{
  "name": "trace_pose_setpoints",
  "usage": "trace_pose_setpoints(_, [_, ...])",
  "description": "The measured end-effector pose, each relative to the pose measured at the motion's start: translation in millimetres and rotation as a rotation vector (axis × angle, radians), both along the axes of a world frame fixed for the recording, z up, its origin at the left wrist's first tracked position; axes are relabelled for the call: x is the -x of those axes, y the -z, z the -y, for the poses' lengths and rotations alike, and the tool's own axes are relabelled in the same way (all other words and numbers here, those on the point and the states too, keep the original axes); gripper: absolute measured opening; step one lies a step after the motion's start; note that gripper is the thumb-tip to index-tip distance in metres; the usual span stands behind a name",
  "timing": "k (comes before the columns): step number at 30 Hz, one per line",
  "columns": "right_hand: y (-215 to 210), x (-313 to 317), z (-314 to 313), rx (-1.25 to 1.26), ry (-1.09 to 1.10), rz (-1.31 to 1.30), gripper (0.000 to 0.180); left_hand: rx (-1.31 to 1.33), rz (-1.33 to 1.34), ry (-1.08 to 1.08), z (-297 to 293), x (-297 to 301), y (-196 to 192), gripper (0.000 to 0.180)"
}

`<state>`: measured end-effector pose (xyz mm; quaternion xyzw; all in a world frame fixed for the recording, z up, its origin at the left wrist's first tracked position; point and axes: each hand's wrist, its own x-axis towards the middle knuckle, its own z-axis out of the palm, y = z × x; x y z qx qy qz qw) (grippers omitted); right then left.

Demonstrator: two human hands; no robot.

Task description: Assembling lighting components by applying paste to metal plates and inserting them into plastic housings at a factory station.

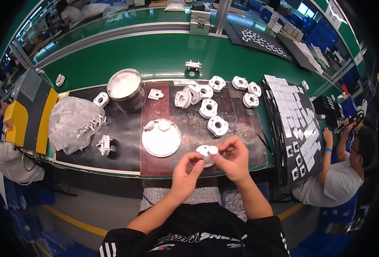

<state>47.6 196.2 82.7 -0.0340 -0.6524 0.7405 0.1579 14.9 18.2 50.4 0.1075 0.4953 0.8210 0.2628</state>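
White plastic part (207, 153) held by both hands (211, 165).

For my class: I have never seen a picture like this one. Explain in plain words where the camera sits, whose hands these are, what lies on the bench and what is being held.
There is no machine here, only a person working with bare hands. The one picture comes from a wide fisheye camera worn on the person's head, looking down, so straight edges bend near the rim and the forearms enter from below.

The left hand and right hand together hold a small white plastic part just above the near edge of a dark mat on a green bench.

On the mat lie a round white dish, an open metal tin, a clear plastic bag of small white pieces, and a cluster of similar white parts. To the right sit black trays filled with small pieces. A co-worker sits at the right.
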Motion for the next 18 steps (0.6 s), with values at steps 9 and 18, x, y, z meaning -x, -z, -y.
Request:
trace_pose_setpoints(9, [38, 19, -41, 0.144, 0.016, 0.103, 0.035, 0.801, -0.967, -0.134, -8, 25, 15, 0.092])
trace_pose_setpoints(18, [51, 27, -44, 0.141, -0.034, 0.121, 0.042, 0.743, -0.902, -0.113, -12, 27, 31, 0.08])
